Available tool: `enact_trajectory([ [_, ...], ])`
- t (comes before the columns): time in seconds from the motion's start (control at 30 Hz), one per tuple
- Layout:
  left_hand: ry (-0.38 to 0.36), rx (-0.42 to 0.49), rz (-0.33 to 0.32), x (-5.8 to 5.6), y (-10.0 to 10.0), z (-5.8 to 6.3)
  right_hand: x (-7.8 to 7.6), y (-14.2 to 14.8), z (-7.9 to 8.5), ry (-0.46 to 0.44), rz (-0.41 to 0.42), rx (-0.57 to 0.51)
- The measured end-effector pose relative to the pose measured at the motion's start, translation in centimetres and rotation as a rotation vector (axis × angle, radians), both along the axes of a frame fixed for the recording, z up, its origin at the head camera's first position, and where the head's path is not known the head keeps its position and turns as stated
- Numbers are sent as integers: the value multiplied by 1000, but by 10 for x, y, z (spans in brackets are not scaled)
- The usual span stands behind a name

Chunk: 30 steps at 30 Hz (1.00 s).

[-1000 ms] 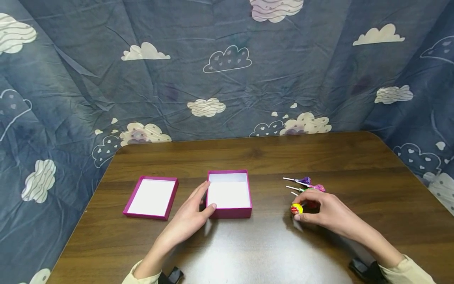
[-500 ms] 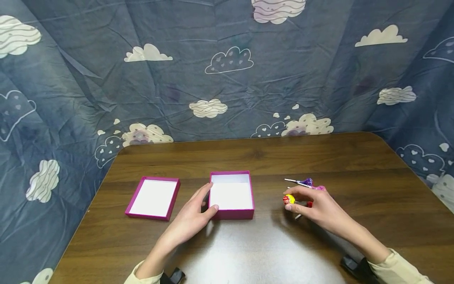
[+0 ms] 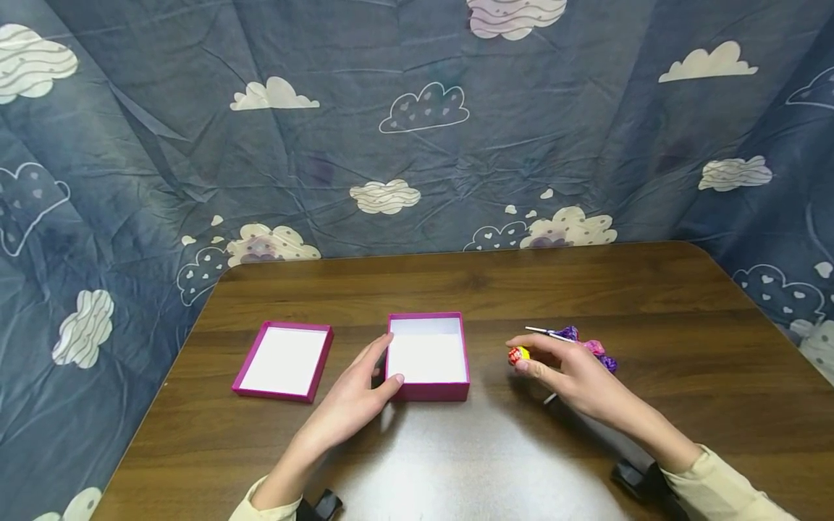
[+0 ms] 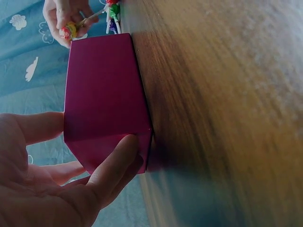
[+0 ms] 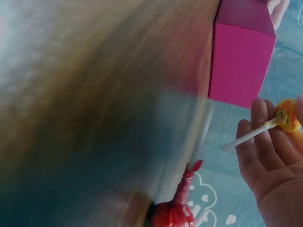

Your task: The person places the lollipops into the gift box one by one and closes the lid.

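My right hand (image 3: 573, 369) pinches a lollipop (image 3: 518, 355) in a yellow and red wrapper by its candy head, raised above the table. Its white stick (image 5: 246, 138) shows in the right wrist view, lying past the fingers. My left hand (image 3: 355, 391) rests against the left side of a magenta box (image 3: 431, 392), thumb at the near corner and the other fingers, fairly straight, along that side. The box stands open, white inside. Under and beyond my right hand lie several lollipops, among them a pink one (image 3: 594, 347), purple ones (image 3: 608, 363) and a red one (image 5: 173, 215).
The box's magenta lid (image 3: 283, 362) lies left of my left hand, white inside upward. All of it sits on a brown wooden table (image 3: 469, 282). A blue cloth with clouds (image 3: 326, 145) hangs behind.
The right hand has lifted the yellow and red lollipop and carried it leftward, toward the box. The left hand stays at the box's left side.
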<state>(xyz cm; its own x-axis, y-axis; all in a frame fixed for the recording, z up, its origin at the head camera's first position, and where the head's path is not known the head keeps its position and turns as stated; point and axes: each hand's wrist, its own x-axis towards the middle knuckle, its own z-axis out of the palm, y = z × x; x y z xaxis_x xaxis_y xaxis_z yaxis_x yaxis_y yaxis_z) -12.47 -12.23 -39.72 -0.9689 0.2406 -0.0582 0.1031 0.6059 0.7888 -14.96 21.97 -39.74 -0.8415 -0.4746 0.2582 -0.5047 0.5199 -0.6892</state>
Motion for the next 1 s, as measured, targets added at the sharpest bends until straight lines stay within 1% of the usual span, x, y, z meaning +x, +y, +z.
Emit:
enact_trajectory([
  [0.17, 1, 0, -1, 0, 0, 0, -3, -6, 5, -15, -7, 5],
  [0.37, 4, 2, -3, -1, 1, 0, -8, -17, 12, -35, 7, -10],
  [0.53, 4, 8, -4, -1, 0, -1, -11, -26, 16, -34, -8, -18],
  [0.67, 6, 10, -1, -1, 0, -1, -15, -33, 18, -9, -20, -37],
  [0.8, 17, 8, 2, -1, 0, -1, -18, -37, 18, 33, -32, -35],
  [1.0, 27, 8, 2, 0, 1, -1, -22, -42, 18, 93, -11, -55],
])
